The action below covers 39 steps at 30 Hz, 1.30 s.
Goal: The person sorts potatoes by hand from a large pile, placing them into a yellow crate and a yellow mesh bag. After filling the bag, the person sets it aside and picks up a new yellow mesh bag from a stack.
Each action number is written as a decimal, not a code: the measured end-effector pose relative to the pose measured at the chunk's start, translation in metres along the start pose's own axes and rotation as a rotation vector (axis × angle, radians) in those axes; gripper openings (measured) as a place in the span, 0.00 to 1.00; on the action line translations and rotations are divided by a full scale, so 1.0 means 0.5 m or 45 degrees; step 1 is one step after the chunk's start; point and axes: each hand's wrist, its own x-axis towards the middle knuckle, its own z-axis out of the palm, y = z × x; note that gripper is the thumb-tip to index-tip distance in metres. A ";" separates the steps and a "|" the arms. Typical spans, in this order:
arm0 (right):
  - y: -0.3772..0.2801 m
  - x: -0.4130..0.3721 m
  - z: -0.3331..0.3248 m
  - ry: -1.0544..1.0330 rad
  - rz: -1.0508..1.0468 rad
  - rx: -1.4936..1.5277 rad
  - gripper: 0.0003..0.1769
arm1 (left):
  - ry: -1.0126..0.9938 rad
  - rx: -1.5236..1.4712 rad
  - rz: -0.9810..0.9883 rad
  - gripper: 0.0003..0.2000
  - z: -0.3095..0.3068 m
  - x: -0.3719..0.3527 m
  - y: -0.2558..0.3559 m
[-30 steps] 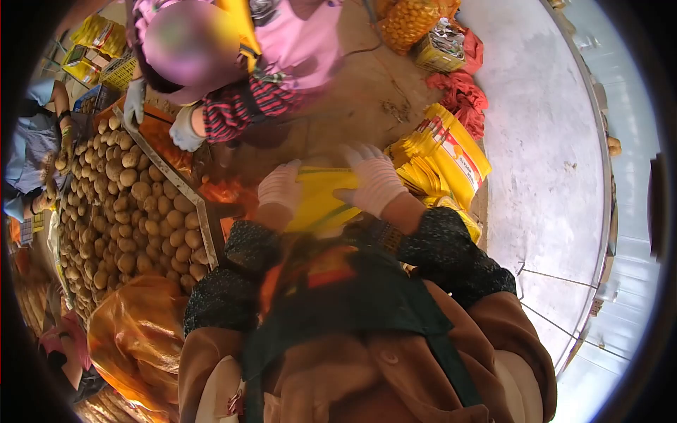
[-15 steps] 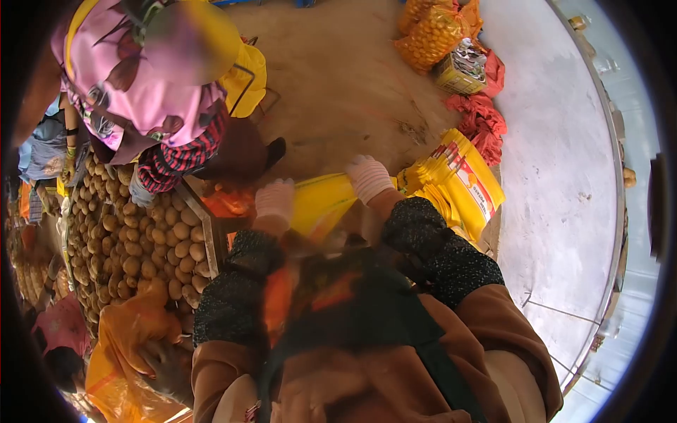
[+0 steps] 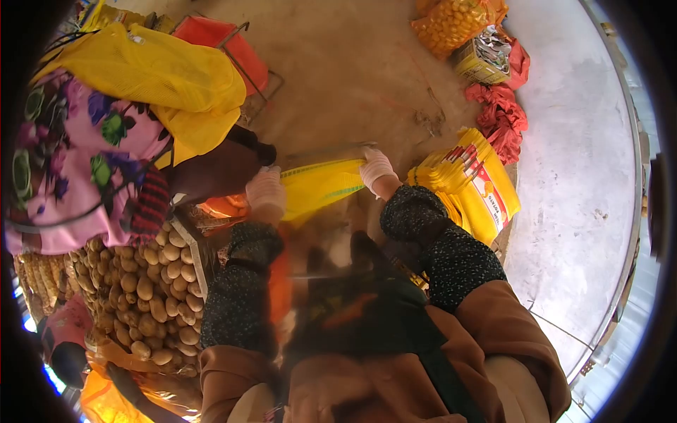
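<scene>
My left hand [image 3: 266,190] and my right hand [image 3: 376,168], both in pale striped gloves, grip the top of a yellow mesh bag [image 3: 321,189]. The bag is stretched between them in front of my body, and its lower part is hard to make out. Just right of my right hand lies a thick stack of yellow printed potato bags [image 3: 488,190]. A wooden-edged bin of potatoes [image 3: 199,255] stands to the left of my left arm.
At left, a person in a pink flowered garment [image 3: 77,204] is beside a yellow mesh sheet or bag [image 3: 183,74] and a red chair [image 3: 226,53]. A full orange net bag [image 3: 455,28], a crate [image 3: 486,60] and red sacks [image 3: 499,116] line the right-hand ledge [image 3: 564,141].
The bag between my hands is spread more widely and its mesh top edge shows. The person at left has shifted further left, uncovering the red chair and more yellow mesh.
</scene>
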 end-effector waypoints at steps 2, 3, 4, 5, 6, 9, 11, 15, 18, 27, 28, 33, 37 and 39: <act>0.022 0.013 0.015 -0.066 0.023 0.193 0.17 | 0.011 -0.031 -0.014 0.16 0.011 0.011 -0.009; 0.037 0.023 0.025 -0.099 0.034 0.289 0.18 | -0.015 -0.035 -0.012 0.17 0.013 0.016 -0.012; 0.051 0.030 0.036 -0.116 0.037 0.381 0.18 | -0.040 -0.039 -0.008 0.18 0.015 0.021 -0.016; 0.064 0.037 0.048 -0.130 0.040 0.474 0.19 | -0.042 -0.052 -0.010 0.18 0.022 0.026 -0.021; 0.080 0.046 0.060 -0.144 0.047 0.565 0.20 | -0.046 -0.065 -0.011 0.18 0.031 0.031 -0.024; 0.116 0.063 0.079 -0.098 -0.098 0.665 0.20 | -0.160 -0.069 -0.063 0.20 0.029 0.059 -0.021; 0.122 0.071 0.086 -0.191 -0.010 0.895 0.21 | -0.188 -0.087 -0.086 0.22 0.023 0.072 -0.019; 0.116 0.083 0.096 -0.219 0.062 0.991 0.18 | -0.072 -0.145 -0.043 0.20 0.035 0.088 -0.027; 0.147 0.128 0.122 -0.214 -0.111 0.491 0.15 | -0.085 -0.138 -0.018 0.19 0.048 0.110 -0.030; 0.123 0.102 0.075 0.014 -0.544 -0.229 0.21 | -0.130 -0.105 -0.056 0.18 0.115 0.092 -0.056; 0.129 0.083 0.068 0.001 -0.487 -0.235 0.23 | -0.140 -0.135 -0.112 0.17 0.108 0.072 -0.051; 0.144 -0.036 0.068 -0.013 -0.051 -0.104 0.35 | -0.325 -0.489 -0.305 0.18 0.118 -0.041 -0.081; 0.192 -0.094 0.123 -0.156 -0.014 -0.094 0.38 | -0.448 -0.637 -0.378 0.19 0.138 -0.107 -0.109; 0.255 -0.125 0.186 -0.171 -0.086 -0.161 0.38 | -0.598 -0.660 -0.407 0.18 0.099 -0.121 -0.101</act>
